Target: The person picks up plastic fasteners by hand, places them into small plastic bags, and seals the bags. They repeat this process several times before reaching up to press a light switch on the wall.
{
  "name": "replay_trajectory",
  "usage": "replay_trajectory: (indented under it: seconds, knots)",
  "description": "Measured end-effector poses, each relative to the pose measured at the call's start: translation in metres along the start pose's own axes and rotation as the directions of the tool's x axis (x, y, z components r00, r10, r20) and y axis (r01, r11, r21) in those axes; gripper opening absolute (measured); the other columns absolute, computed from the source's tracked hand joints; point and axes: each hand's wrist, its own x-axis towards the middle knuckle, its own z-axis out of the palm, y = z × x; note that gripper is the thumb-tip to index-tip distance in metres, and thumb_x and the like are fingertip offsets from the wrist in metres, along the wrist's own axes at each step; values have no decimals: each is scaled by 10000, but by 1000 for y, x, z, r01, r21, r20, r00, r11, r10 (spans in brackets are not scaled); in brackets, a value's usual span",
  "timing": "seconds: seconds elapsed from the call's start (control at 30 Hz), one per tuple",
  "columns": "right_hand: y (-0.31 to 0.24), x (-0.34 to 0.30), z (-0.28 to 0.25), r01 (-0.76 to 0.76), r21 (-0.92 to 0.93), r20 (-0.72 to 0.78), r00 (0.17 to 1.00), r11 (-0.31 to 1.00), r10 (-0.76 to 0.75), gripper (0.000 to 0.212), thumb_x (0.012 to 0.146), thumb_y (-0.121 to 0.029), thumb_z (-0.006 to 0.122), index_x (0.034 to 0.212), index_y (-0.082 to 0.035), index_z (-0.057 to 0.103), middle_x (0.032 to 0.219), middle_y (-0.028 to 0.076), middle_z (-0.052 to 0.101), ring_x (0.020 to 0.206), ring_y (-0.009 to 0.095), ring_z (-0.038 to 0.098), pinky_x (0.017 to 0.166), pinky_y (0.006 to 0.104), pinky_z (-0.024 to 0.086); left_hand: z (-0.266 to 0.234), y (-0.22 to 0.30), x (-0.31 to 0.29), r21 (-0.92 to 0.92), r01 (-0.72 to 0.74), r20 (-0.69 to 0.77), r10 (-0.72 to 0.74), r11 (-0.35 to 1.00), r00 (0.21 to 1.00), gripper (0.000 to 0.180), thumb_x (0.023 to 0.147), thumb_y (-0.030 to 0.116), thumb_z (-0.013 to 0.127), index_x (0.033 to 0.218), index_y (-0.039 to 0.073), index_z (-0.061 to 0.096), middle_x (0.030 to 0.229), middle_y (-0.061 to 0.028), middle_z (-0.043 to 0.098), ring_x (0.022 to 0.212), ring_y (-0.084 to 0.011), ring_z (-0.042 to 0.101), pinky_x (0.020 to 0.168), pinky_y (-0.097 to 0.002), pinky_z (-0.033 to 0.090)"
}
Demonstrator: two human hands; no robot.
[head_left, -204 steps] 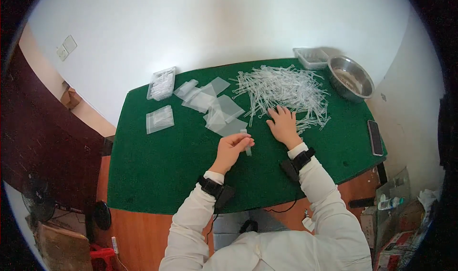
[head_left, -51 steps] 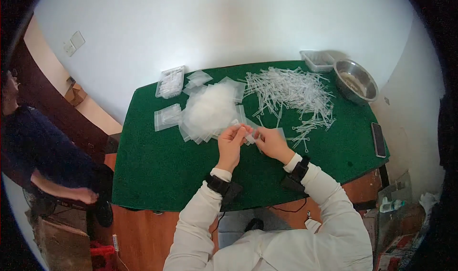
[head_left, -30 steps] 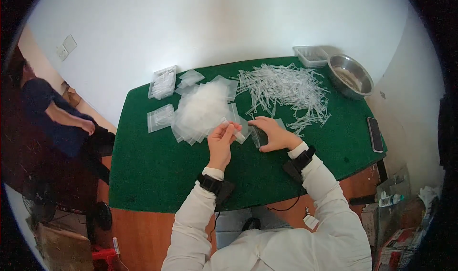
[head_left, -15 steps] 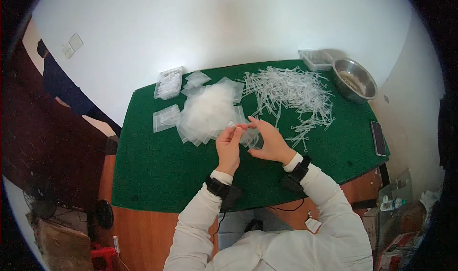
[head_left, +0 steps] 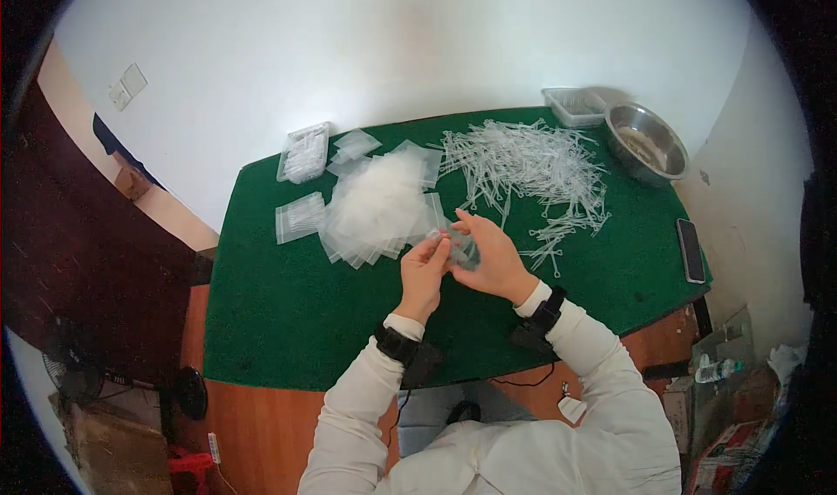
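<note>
My left hand (head_left: 422,279) is closed in a pinch on the edge of a small clear plastic bag (head_left: 465,252), above the near side of the bag heap. My right hand (head_left: 497,261) curves round the bag's other side, thumb low and fingers high, with the bag between them. Whether anything is inside the bag I cannot make out. Just beyond my hands lies a heap of flat clear zip bags (head_left: 377,203). To its right spreads a pile of thin clear plastic sticks with looped ends (head_left: 532,168).
On the green table (head_left: 288,320) a filled bag (head_left: 300,218) and a clear tray of sticks (head_left: 305,153) lie left. At the back right stand another clear tray (head_left: 577,107) and a steel bowl (head_left: 647,144). A phone (head_left: 690,251) lies by the right edge.
Both hands have come closer together round the bag, the left shifting slightly right. At the far left, the person in dark clothing has mostly passed out of sight.
</note>
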Motion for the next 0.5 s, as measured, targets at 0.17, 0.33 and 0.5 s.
replay_trajectory:
  seconds: [0.17,0.33,0.5]
  knots:
    - [3,0,2,-36,101,15,999,994,35,711,605,-146,654,1239,-33,354,1048,118,521,994,322,478,897,404,369,-2,-1,3,29,61,0,-61,998,998,211,842,107,561,1017,-10,581,909,-43,604,754,-109,575,593,-248,468]
    - [3,2,-3,107,71,-47,993,992,-104,569,596,-75,636,1133,-47,452,1042,122,519,1011,311,475,862,373,392,-6,-2,6,45,6,-17,-5,999,1000,206,835,118,575,1002,-1,594,854,-23,610,711,-84,560,582,-217,447]
    - [17,4,-8,210,-107,7,978,972,-210,417,603,-26,603,1011,-51,525,1053,119,511,1034,308,460,876,364,381,-6,3,8,203,-79,-12,83,976,996,182,815,110,599,962,5,616,800,7,604,665,-46,519,558,-179,407]
